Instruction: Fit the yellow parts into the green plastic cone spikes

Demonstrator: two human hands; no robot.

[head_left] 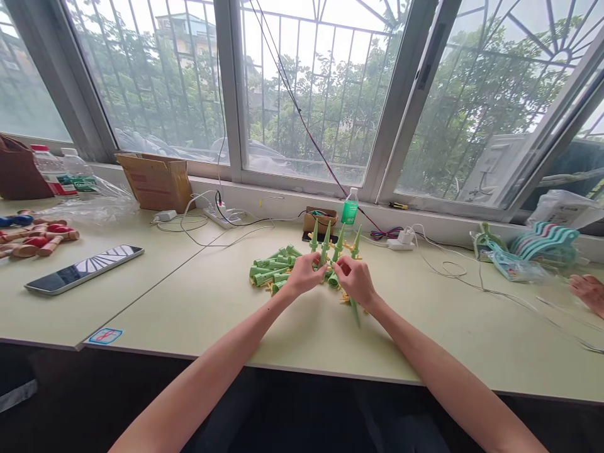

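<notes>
My left hand [306, 273] pinches a green pointed plastic piece [324, 244], its tip up. Close by on the right, my right hand [355, 277] has its fingers pressed together near that piece; whatever is in them is too small to make out. Several similar green spikes with yellow bits stand just behind my hands, among them one spike [356, 240] at the right. Left of my left hand lies a pile of green plastic tubes [267, 270] with small yellow parts. Another green pointed part [354, 312] lies beneath my right hand.
A phone [85, 269] and wooden toys [42, 239] lie left. Behind stand a cardboard box [160, 182], a small box [321, 220] and a green-labelled bottle [350, 209]. Cables and a power strip [401, 242] run along the window. Another person's hand [589, 292] rests at right near teal hangers [542, 248].
</notes>
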